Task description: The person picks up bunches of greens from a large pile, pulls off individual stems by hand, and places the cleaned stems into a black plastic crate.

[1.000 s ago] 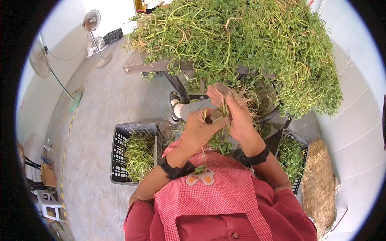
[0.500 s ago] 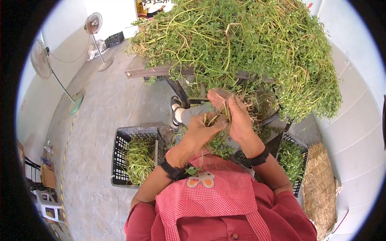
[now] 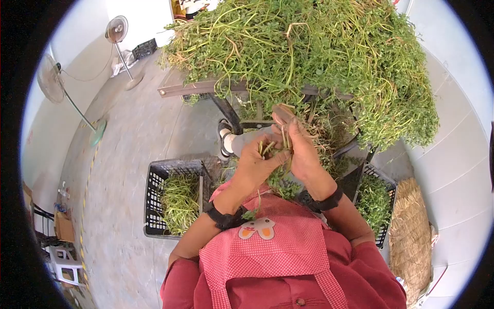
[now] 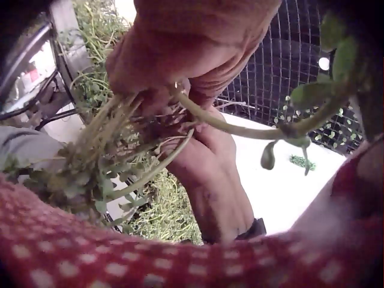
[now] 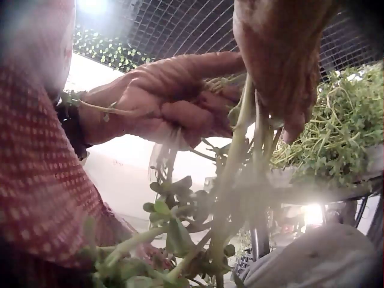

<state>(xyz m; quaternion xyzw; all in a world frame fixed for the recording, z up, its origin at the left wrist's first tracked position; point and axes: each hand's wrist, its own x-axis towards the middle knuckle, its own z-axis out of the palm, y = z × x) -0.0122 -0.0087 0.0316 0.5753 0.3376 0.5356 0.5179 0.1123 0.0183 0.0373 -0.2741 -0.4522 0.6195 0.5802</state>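
In front of the apron, my left hand (image 3: 254,164) grips a small bunch of leafy green stems (image 5: 172,162), their cut-looking ends poking up between curled fingers and thumb. My right hand (image 3: 304,154) is right beside it, its thumb upright, pinching more stems (image 5: 243,129) that run down from its fingers. Leaves (image 3: 282,186) of the held greens hang below both hands over the lap. One loose stem (image 4: 231,126) trails back from the left hand along that wrist. The right fingertips are partly hidden behind the thumb in the head view.
A big heap of greens (image 3: 309,51) covers the table (image 3: 177,88) ahead. Black crates holding greens stand at left (image 3: 153,201) and right (image 3: 382,239). A straw bundle (image 3: 410,232) lies at far right; two fans (image 3: 117,30) stand at far left.
The right hand's fingers have bent in from a flatter pose, close to the left fingers. More stem ends show above the left hand. Both forearms stay nearly in place.
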